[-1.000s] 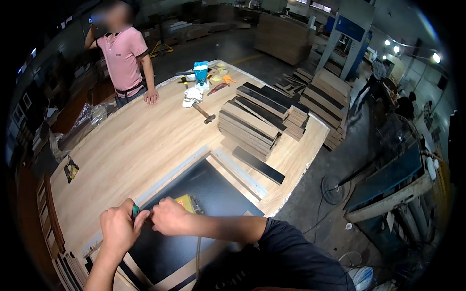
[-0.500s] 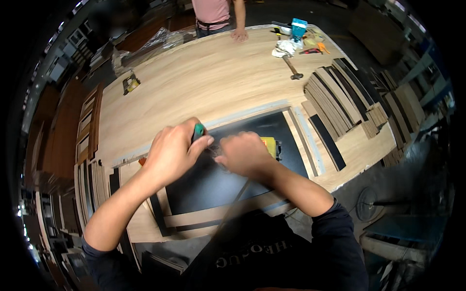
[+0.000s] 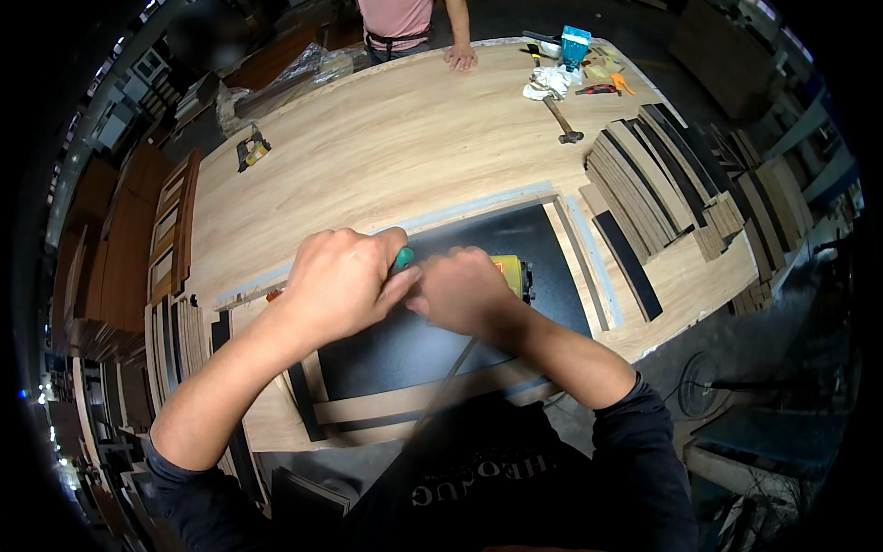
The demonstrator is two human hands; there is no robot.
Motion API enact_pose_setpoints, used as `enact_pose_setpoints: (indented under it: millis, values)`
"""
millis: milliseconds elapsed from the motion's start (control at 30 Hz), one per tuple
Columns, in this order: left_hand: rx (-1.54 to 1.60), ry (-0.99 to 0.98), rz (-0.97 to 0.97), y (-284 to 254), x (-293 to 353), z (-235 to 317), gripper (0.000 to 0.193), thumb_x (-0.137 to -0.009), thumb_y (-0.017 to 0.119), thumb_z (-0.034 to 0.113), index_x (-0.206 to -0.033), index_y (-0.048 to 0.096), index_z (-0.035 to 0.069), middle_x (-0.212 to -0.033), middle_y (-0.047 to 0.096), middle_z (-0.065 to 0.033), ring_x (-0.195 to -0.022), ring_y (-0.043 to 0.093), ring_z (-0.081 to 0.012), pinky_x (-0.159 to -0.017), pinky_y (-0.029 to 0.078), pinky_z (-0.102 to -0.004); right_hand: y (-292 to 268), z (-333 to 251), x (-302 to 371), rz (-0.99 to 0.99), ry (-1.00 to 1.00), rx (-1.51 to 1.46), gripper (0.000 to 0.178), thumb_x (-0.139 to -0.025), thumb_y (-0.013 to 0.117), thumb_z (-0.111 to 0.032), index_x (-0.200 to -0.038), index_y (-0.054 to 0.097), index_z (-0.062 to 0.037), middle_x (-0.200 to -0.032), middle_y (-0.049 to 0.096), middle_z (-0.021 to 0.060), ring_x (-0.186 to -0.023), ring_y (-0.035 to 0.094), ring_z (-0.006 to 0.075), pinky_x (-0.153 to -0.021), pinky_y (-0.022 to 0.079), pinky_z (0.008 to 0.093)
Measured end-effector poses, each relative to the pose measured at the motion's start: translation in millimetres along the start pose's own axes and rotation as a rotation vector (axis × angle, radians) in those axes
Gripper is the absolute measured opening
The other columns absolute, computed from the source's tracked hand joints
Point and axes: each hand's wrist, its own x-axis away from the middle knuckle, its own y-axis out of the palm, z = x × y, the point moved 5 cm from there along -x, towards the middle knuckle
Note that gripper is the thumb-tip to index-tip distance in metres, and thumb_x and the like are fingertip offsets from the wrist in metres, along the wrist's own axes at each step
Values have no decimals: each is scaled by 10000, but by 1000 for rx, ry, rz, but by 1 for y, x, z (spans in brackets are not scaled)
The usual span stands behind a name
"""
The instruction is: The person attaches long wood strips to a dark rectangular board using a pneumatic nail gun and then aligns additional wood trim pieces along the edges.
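My left hand [image 3: 345,281] is closed around a green-handled tool [image 3: 404,258], its rounded end poking out by the thumb. The tool's working end is hidden. Close against it, my right hand [image 3: 464,293] has curled, slightly blurred fingers; what they grip is out of sight. Just beyond that hand shows the yellow body of a nail gun [image 3: 508,276] with a dark end cap, and I cannot tell if the hand holds it. A thin hose [image 3: 451,373] runs from beneath my right wrist toward me. Both hands are above a black panel [image 3: 372,366] edged with wooden strips.
Stacked wooden strips [image 3: 635,198] lie on the right of the wood-grain table [image 3: 368,147]. A hammer [image 3: 563,124], a white cloth [image 3: 548,84] and a blue container [image 3: 575,46] are at the back right. Another yellow nail gun [image 3: 253,150] lies far left. Across the table, a person's hand [image 3: 461,57] rests on its edge.
My left hand has moved a little to the right with the green-handled tool, nearer my right hand. The view has shifted slightly; my right hand stays in much the same place.
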Motion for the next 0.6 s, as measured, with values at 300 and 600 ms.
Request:
enact_pose_setpoints:
  millis: [300,600]
  values:
    - [-32,260,121,1,1,-16,301,-748,706,250,-646,484,74,-467,485,-123,-458,539,-332,-469,433,-389,-1,2,1,-151,5,-46,315,-826,629,-373,-863,635,-60,-821,631,92,-804,619,266,-740,471,379]
    - [-54,381,81,0,4,-12,298,-750,697,241,-647,461,90,-457,476,-102,-444,543,-306,-464,440,-380,0,-1,-4,-248,-19,-58,324,-826,628,-372,-850,631,-49,-828,647,117,-798,630,285,-737,480,383]
